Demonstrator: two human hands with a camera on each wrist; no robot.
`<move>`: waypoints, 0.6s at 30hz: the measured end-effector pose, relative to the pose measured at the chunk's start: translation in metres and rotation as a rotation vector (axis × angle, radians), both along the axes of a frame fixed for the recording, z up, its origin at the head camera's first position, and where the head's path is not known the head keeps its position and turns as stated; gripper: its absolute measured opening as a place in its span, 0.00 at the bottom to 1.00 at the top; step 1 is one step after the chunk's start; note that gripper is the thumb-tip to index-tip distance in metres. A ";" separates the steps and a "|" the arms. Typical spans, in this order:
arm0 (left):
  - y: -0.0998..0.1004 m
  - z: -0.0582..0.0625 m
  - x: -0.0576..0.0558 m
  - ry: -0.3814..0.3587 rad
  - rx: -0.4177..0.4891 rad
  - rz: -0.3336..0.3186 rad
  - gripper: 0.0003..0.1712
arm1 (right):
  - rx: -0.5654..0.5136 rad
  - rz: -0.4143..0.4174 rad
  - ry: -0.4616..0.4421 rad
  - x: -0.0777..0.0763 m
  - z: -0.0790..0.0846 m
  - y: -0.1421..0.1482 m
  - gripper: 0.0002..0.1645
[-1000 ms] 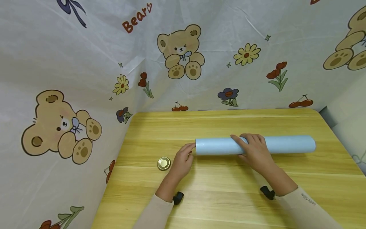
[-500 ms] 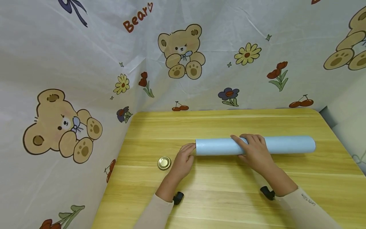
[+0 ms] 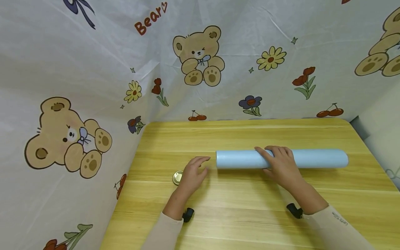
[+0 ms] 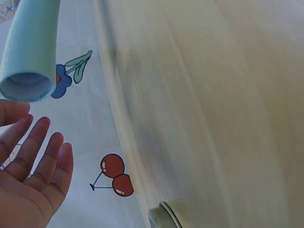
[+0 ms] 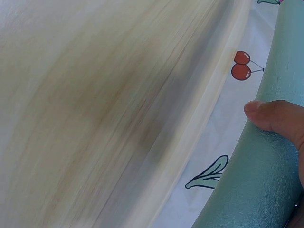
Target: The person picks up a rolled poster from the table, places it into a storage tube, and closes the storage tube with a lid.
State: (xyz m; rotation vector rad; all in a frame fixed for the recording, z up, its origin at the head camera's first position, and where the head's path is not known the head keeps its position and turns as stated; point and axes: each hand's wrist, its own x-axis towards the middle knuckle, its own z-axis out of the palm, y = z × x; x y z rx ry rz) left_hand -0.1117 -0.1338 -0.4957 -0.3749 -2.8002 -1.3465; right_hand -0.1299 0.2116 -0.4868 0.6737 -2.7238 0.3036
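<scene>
A long light blue tube (image 3: 318, 158), smooth and round, lies sideways in the head view, above the wooden table. My right hand (image 3: 282, 166) grips it near the middle, fingers over the far side; the right wrist view shows the thumb (image 5: 273, 115) pressed on its surface. Just off the tube's left end is my left hand (image 3: 193, 175), fingers spread and holding nothing. From the left wrist, the hollow end of the tube (image 4: 31, 47) appears beyond the fingertips. A gold jar lid (image 3: 177, 177) sits on the table, partly hidden by the left hand.
The wooden table (image 3: 237, 208) has its back edge against a white curtain (image 3: 231, 97) printed with bears, flowers and cherries. The same cloth hangs along the left side. A pale wall stands at the right, past the table's edge.
My left hand has come off the tube's left end and drawn back to the left, now covering part of the lid. The tube has shifted slightly right with my right hand still gripping it.
</scene>
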 end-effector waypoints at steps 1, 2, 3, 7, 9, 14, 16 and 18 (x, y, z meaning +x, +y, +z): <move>-0.002 0.000 0.000 -0.003 -0.009 0.007 0.23 | 0.000 0.000 0.000 0.000 0.000 0.001 0.60; -0.004 0.000 0.001 -0.006 -0.019 0.012 0.23 | -0.002 0.001 0.001 0.000 0.000 0.001 0.60; -0.006 0.000 0.001 -0.007 -0.030 0.020 0.24 | -0.003 0.001 0.001 0.000 0.000 0.001 0.60; -0.014 0.000 0.002 -0.013 -0.068 0.042 0.25 | -0.001 -0.005 -0.006 0.000 0.000 0.002 0.60; -0.018 -0.001 0.002 -0.004 -0.098 0.048 0.25 | -0.001 -0.009 -0.010 0.000 0.000 0.002 0.60; -0.031 -0.005 0.002 -0.016 -0.148 0.059 0.28 | -0.002 -0.010 -0.008 0.000 0.001 0.003 0.60; -0.036 -0.006 0.003 -0.038 -0.159 0.064 0.29 | -0.004 -0.008 -0.004 0.000 0.001 0.004 0.60; -0.042 -0.006 0.004 -0.066 -0.165 0.069 0.31 | -0.005 -0.007 0.001 0.000 0.001 0.005 0.60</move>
